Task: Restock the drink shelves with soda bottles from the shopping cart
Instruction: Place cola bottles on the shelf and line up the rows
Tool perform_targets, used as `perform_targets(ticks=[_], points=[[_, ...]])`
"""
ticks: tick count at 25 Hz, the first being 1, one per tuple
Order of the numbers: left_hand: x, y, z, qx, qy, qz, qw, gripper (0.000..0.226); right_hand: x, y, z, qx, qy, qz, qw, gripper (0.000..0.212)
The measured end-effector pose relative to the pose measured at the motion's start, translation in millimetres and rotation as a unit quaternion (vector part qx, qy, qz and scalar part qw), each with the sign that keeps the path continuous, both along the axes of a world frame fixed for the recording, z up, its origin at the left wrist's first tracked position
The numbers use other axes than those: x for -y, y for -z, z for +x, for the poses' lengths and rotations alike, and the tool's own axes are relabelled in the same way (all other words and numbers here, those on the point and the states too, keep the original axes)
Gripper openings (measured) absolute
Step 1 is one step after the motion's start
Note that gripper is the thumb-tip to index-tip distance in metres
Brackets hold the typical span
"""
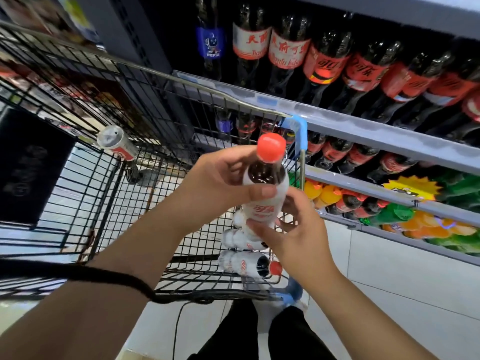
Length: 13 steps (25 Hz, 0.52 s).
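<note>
Soda bottle [261, 213], white-labelled, red-capped, dark inside, is upright, clamped by both left grip [218, 187] and right grip [294, 231]. Shopping cart [145, 203] holds similar bottles [242, 263].

Watching remotely, I see the wearer's left hand [215, 188] and right hand [298, 229] bare, forearms bare too. A thin black cord band [117, 275] circles the left forearm at eight o'clock; a slim black cable [177, 326] drops close by toward six o'clock. At six o'clock, black fabric trousers [228, 336] cover both legs, a narrow gap between them.
</note>
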State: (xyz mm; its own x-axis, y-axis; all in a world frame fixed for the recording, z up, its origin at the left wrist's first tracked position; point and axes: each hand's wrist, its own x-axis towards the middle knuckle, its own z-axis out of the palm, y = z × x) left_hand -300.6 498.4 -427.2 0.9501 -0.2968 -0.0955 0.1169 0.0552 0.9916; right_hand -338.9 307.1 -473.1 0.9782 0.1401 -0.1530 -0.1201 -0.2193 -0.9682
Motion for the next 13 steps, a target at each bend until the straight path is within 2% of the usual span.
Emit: perform_targets(ticks=[3, 5, 7, 9, 11, 13], points=[[-13, 42, 20, -0.094, -0.031, 0.019, 0.995, 0.035, 12, -4, -6, 0.0, 0.033, 0.01, 0.999, 0.065], [-16, 83, 31, -0.137, -0.053, 0.143, 0.979, 0.038, 20, -3, -11, 0.0, 0.047, 0.024, 0.999, 0.066], [-6, 122, 38, -0.11, 0.034, 0.307, 0.945, 0.057, 28, -2, -14, -0.001, 0.069, 0.024, 0.997, 0.066], [12, 151, 42, -0.083, 0.117, 0.4, 0.905, 0.072, 33, 0, -16, 0.006, 0.086, 0.016, 0.996, 0.065], [27, 172, 42, -0.076, 0.129, 0.407, 0.901, 0.069, 36, 3, -21, -0.003, 0.098, 0.007, 0.995, 0.066], [38, 190, 42, -0.072, 0.12, 0.406, 0.903, 0.052, 36, 6, -27, -0.015, 0.11, 0.014, 0.994, 0.064]])
